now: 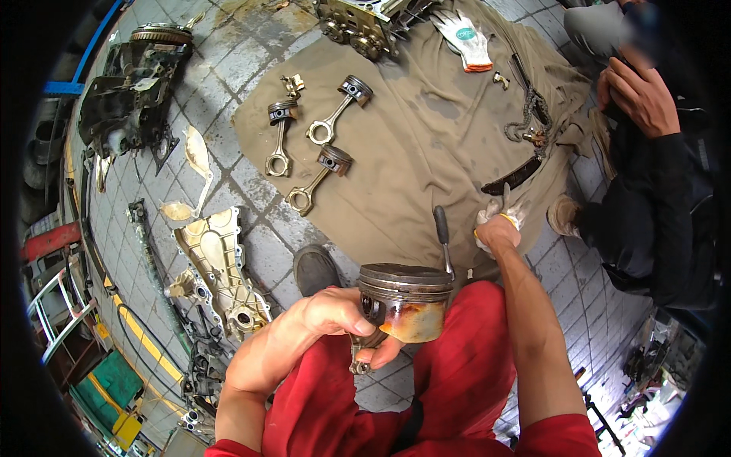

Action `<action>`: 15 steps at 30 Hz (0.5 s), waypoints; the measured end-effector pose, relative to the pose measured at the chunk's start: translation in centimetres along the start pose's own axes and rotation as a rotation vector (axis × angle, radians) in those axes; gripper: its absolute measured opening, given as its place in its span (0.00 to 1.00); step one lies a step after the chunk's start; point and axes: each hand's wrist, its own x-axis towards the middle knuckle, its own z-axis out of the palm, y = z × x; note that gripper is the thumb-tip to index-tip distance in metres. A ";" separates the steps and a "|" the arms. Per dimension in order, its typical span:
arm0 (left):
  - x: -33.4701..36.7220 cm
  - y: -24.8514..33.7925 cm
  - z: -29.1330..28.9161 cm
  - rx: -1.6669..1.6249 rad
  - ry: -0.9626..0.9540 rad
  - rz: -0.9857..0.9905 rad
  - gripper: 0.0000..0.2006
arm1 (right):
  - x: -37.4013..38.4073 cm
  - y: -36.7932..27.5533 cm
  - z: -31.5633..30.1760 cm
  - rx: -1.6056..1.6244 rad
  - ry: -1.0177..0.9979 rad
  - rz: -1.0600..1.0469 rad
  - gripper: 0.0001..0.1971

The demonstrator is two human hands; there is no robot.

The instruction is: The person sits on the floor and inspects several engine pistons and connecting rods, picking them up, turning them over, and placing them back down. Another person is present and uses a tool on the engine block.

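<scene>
My left hand (335,314) grips a dark engine piston (411,301) by its lower side, close above my knees. Brown and amber stains mark the piston's skirt, and part of its connecting rod (359,364) shows below my fingers. Stretched out to the right, my right hand (499,233) is closed on a white work glove (515,209) with a yellow edge, bunched at the brown cloth. Between the two hands, a black-handled tool (442,227) with a metal shaft lies on the cloth, its lower end partly behind the piston.
Three pistons with connecting rods (324,131) lie on the brown cloth (403,167). Farther back are another white glove (466,44) and an engine block (369,30). A metal engine cover (221,263) lies left. Another person (643,198) sits close at the right, hands together.
</scene>
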 end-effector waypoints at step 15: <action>1.0 0.7 1.9 0.098 -0.116 0.187 0.27 | 0.4 0.2 0.2 0.003 -0.004 -0.005 0.24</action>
